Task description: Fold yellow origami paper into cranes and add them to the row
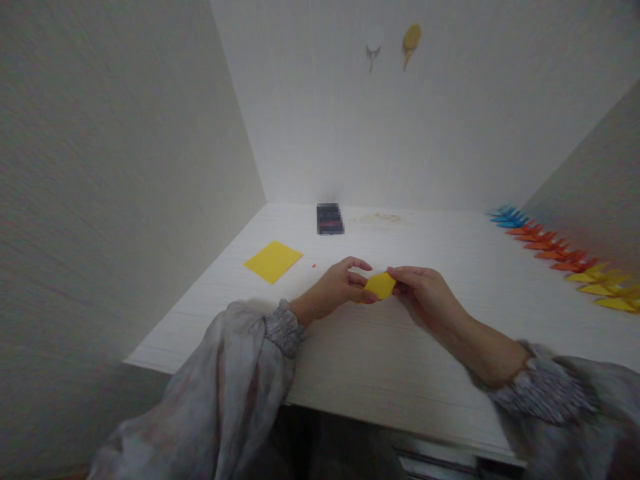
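Folded paper [381, 285]: lower centre, pinched by left hand [344, 284] and right hand [425, 288], likely for steadiness.
Loose sheet [273, 261]: flat, left of centre.

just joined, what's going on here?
A person holds a small yellow piece, apparently folded paper, between the left hand and right hand, above a white table. A flat yellow sheet lies to the left. Along the right side runs a row of folded pieces: blue farthest, then orange, yellow nearest.
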Demonstrator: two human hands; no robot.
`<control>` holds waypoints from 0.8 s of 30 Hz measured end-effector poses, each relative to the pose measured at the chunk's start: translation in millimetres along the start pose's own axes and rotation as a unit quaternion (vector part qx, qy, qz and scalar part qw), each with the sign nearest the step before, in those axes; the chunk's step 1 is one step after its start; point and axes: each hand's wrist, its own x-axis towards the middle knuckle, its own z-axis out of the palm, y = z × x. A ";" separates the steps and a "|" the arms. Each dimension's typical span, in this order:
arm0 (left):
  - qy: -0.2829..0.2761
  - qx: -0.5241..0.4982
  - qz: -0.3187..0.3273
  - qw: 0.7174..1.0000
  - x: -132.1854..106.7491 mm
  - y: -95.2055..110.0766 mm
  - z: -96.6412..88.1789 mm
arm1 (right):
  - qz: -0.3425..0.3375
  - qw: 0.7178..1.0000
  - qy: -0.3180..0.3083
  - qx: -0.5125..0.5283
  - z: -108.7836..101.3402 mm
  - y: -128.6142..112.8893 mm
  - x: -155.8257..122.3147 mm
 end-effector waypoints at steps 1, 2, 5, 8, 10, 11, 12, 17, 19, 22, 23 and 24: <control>-0.008 0.007 -0.015 1.000 0.3 -0.8 -3.7 | 0.008 1.000 -0.006 -0.017 -3.2 0.5 1.5; -0.007 0.014 -0.022 1.000 0.8 -2.0 -7.8 | 0.016 0.999 -0.012 -0.038 -6.5 1.2 3.1; 0.008 0.080 -0.021 0.997 3.3 -6.7 -20.2 | 0.018 0.991 -0.042 -0.124 -14.8 5.8 8.1; -0.001 0.193 -0.005 0.981 4.9 -9.3 -27.1 | -0.062 0.952 -0.061 -0.293 -18.5 11.9 11.1; 0.004 0.294 0.016 0.956 4.3 -7.8 -26.9 | -0.120 0.909 -0.073 -0.392 -19.2 14.4 11.4; 0.014 0.343 0.036 0.939 3.6 -6.3 -25.7 | -0.141 0.890 -0.081 -0.427 -19.4 15.0 11.3; 0.019 0.381 0.058 0.923 2.8 -4.3 -24.2 | -0.157 0.873 -0.090 -0.453 -19.7 15.2 11.1; -0.013 0.515 0.139 0.846 -0.8 3.4 -19.9 | -0.253 0.799 -0.121 -0.532 -21.9 13.9 9.0; -0.034 0.529 0.170 0.831 -2.3 4.2 -19.6 | -0.324 0.766 -0.147 -0.536 -23.1 12.7 7.7; -0.090 0.523 0.188 0.827 -5.3 5.0 -18.7 | -0.395 0.715 -0.229 -0.529 -24.2 9.9 5.3; -0.103 0.521 0.191 0.826 -6.3 5.5 -18.2 | -0.404 0.703 -0.248 -0.530 -24.2 8.9 4.7; -0.112 0.519 0.193 0.825 -7.3 6.0 -17.8 | -0.409 0.694 -0.259 -0.534 -24.2 8.2 4.2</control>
